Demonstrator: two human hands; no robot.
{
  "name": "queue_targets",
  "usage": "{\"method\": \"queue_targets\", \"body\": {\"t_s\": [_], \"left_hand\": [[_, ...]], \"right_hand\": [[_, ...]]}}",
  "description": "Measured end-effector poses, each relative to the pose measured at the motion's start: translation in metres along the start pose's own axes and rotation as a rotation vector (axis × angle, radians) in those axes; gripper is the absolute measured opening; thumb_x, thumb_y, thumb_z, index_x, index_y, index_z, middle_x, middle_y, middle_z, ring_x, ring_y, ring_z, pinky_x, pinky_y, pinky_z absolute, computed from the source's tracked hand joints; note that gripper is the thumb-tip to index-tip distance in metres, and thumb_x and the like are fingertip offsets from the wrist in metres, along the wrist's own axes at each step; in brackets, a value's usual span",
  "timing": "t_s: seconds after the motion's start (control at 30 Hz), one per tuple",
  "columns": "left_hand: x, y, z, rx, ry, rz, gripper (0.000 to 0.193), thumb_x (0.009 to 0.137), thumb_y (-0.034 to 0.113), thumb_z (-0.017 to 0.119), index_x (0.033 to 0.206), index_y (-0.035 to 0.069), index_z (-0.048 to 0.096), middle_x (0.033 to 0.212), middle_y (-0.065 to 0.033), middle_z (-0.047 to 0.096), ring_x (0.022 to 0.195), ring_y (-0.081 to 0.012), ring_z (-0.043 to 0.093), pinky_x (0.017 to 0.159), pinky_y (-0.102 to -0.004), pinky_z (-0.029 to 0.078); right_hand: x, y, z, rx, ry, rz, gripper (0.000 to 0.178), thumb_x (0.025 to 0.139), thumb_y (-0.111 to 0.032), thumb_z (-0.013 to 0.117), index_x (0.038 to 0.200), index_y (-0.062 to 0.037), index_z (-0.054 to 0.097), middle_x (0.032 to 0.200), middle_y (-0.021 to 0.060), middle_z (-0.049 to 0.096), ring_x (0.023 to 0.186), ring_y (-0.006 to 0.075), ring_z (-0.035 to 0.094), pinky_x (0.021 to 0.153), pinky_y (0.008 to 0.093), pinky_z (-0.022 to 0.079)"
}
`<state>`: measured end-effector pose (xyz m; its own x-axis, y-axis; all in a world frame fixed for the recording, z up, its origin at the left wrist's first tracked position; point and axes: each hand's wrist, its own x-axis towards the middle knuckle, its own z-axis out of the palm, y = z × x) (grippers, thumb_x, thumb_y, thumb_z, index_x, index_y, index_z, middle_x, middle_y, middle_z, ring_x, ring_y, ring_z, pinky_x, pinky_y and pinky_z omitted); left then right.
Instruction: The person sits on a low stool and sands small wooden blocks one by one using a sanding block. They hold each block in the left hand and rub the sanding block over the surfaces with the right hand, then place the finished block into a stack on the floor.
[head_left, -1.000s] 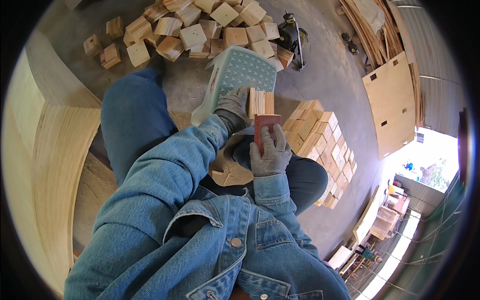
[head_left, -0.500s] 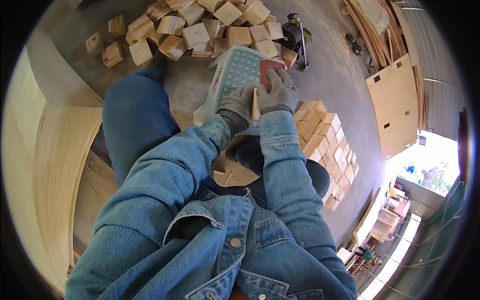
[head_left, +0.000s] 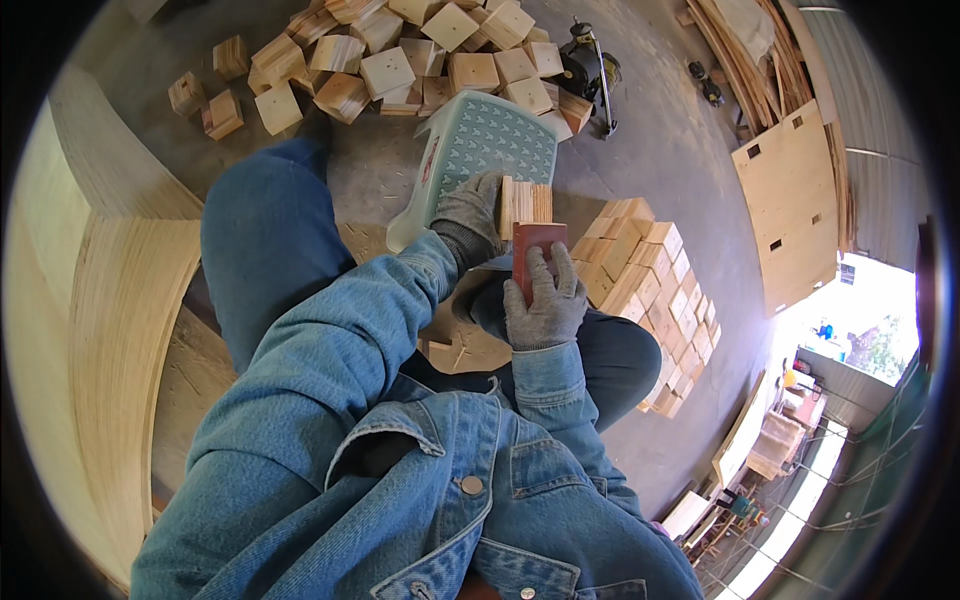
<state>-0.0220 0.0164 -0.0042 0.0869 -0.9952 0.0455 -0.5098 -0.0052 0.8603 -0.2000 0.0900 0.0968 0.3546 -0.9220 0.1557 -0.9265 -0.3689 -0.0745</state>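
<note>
Red block (head_left: 532, 238) back; nearer jacket (head_left: 440, 495)

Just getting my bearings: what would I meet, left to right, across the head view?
Pale layered-wood panel, gray-gloved left hand, gray-gloved right hand, stack of pale wooden blocks, flat tan wooden board with square holes.

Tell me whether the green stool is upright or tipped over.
Upright: the green stool has its patterned top facing up toward the camera, and its side wall flares downward along the left edge.
</note>
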Motion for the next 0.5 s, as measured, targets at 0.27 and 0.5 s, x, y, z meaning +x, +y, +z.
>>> {"method": "queue_targets", "body": {"t_s": [0.27,0.5], "left_hand": [[0.007,-0.025,0.015,-0.008,0.046,0.061,0.087,0.073,0.042,0.087,0.144,0.011,0.047,0.138,-0.0201,0.056,0.131,-0.0393,0.056,0.114,-0.0477,0.046],[0.007,-0.006,0.014,-0.01,-0.001,-0.026,0.079,0.08,0.036,0.085,0.144,0.011,0.047,0.138,-0.0183,0.055,0.134,-0.0371,0.051,0.116,-0.0441,0.044]], "right_hand": [[0.088,-0.021,0.012,0.046,0.026,-0.038,0.056,0.084,-0.032,0.079,0.138,-0.0242,0.069,0.153,0.0094,0.055,0.122,0.0424,0.06,0.103,0.0564,0.049],[0.171,-0.012,0.027,0.013,-0.104,0.092,0.061,0.084,-0.037,0.077,0.143,-0.0288,0.065,0.155,0.0079,0.053,0.122,0.0459,0.061,0.103,0.0555,0.051]]}}
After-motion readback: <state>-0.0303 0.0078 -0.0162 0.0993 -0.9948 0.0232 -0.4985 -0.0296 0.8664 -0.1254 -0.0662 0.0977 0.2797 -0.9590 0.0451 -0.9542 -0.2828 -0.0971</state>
